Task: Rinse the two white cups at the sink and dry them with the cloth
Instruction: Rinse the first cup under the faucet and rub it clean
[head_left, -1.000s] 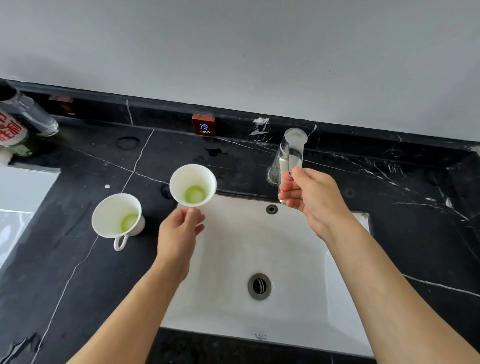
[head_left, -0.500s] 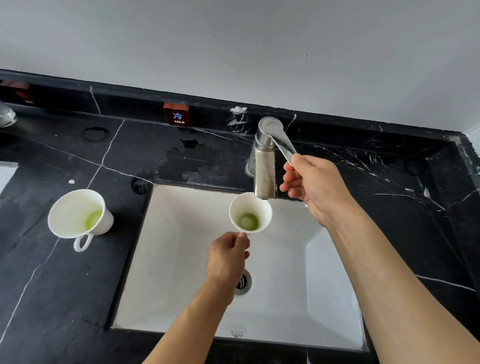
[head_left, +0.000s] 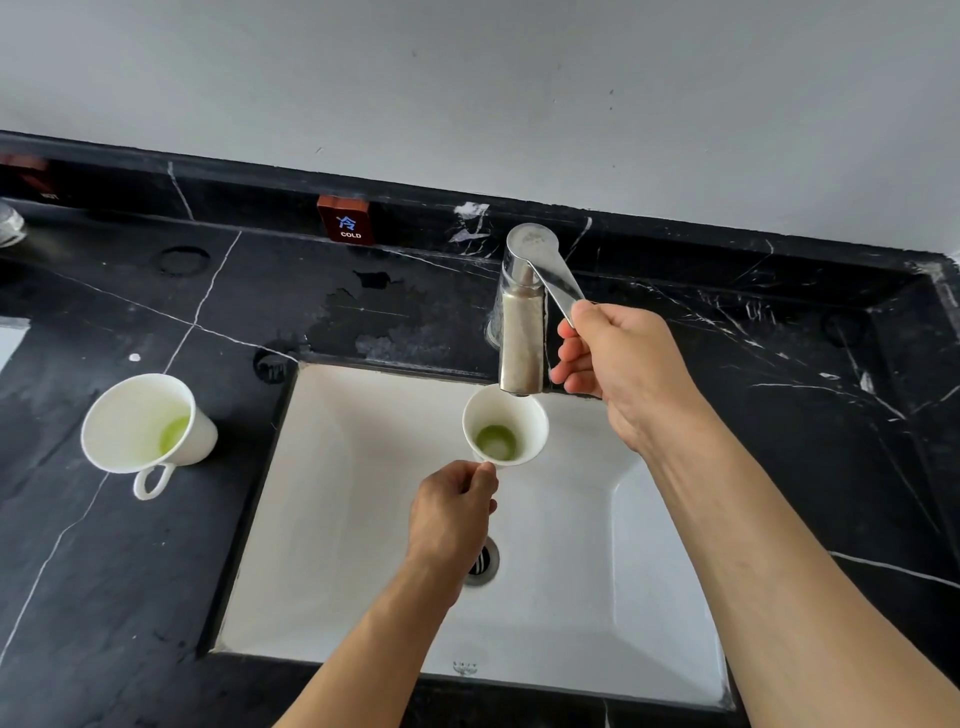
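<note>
Nearest the camera, 1 white cup (head_left: 506, 427) is pinched at its near side by the left hand (head_left: 451, 512) and held above the white sink (head_left: 332, 519), directly beneath the spout of the chrome tap (head_left: 521, 338). A green residue is seen in its bottom. The tap's lever (head_left: 555, 283) is gripped by the right hand (head_left: 623, 364), fingers curled around it (no water stream can be made out). The 2nd cup (head_left: 143, 423), also stained green, is stood on the black marble counter (head_left: 130, 571) left of the sink, handle towards the camera. Farther back, a red "COLD" tag (head_left: 344, 219) is seen at the wall.
</note>
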